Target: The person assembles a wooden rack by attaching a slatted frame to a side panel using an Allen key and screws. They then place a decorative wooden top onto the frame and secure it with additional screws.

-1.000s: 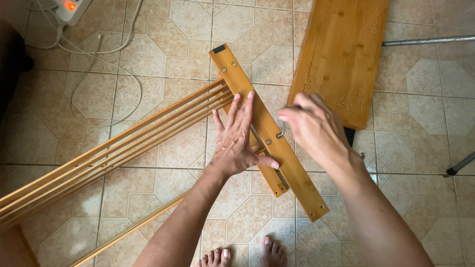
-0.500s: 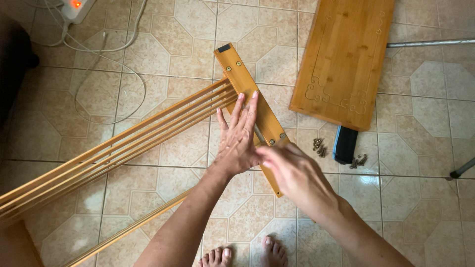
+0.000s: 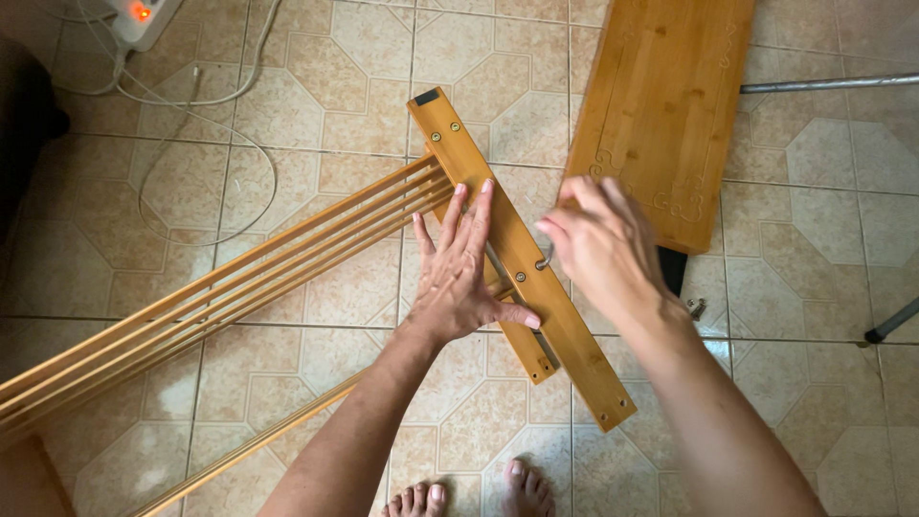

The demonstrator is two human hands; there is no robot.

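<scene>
Rail (image 3: 517,254): wood, honey-coloured, smooth, with a light sheen. Slats (image 3: 239,292): the same wood and finish. Board (image 3: 665,115): wood, grain visible, satin. Key (image 3: 546,258): bare metal. Floor (image 3: 316,86): glazed tile, glossy, mottled beige. Pipe (image 3: 823,84): dull grey metal. Cable (image 3: 191,96): white plastic.

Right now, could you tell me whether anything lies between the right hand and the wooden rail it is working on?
Nothing visible does. The right hand hangs just above the wooden rail with a small metal key at its fingers, and the left hand lies flat on the rail beside it.

Head-worn view, straight down, close overhead.
</scene>
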